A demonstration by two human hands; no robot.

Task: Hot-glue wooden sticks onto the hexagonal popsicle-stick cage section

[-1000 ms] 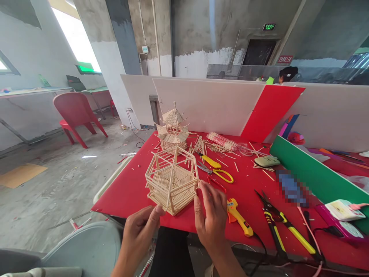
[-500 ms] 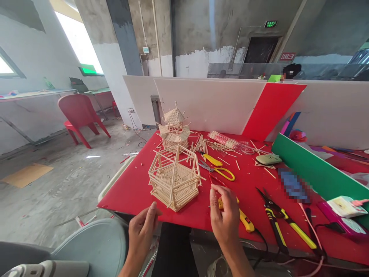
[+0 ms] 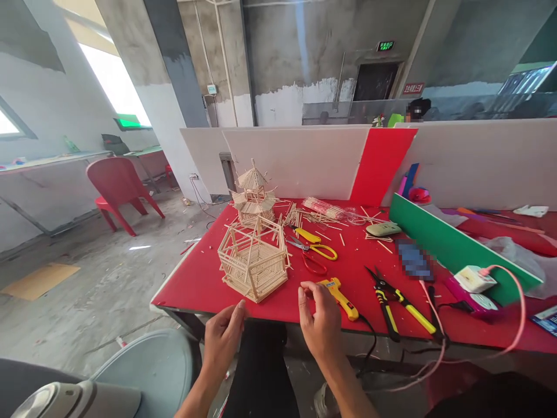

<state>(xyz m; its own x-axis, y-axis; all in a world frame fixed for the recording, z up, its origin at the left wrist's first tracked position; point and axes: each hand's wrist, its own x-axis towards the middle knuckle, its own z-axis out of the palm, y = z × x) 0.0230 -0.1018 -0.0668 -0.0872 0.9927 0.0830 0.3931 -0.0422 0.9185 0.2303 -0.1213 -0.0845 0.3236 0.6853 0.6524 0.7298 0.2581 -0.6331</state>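
At the table's near edge is a hexagonal frame of thin wooden sticks [image 3: 255, 264], with a slatted floor and open upper rails. My left hand [image 3: 225, 334] hovers just below its front, thumb pressed to curled fingers. My right hand [image 3: 321, 319] is off to the frame's right, thumb and forefinger bent together; anything in either pinch is too small to make out. Neither hand touches the frame. Close to my right hand lies a yellow glue gun [image 3: 342, 297]. Behind the frame stands a tiered stick pagoda [image 3: 253, 194].
On the red table [image 3: 191, 284] lie red-handled pliers [image 3: 314, 264], yellow-handled scissors [image 3: 324, 251], a yellow cutter [image 3: 308, 235], large cutters [image 3: 402, 305], loose sticks and a stick bundle [image 3: 324, 208]. A green board [image 3: 461, 249] and power strip [image 3: 472, 299] are right. A grey round lid [image 3: 152, 366] sits lower left.
The camera view has turned slightly right, so the table things appear further left. My hands have come a little closer together. The frame stays on the table.
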